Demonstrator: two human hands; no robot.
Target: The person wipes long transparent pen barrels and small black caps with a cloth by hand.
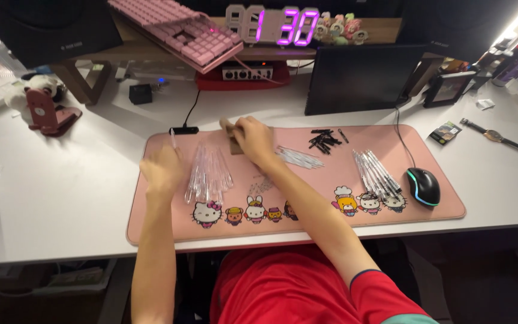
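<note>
While both my hands sit over the pink desk mat (439, 207), here's how it looks. My left hand (162, 170) is blurry, just beside a fanned pile of clear plastic pen tubes (208, 174); can't tell if the fingers are closed or apart. My right hand (254, 139) is curled over a small brown block (232, 144) near the mat's top edge, seemingly pressing on it. Parts look sorted by kind: black caps (325, 140) in a loose heap, thin refills (298, 157) beside them, finished pens (378, 174) lined up by the glossy mouse (424, 186).
</note>
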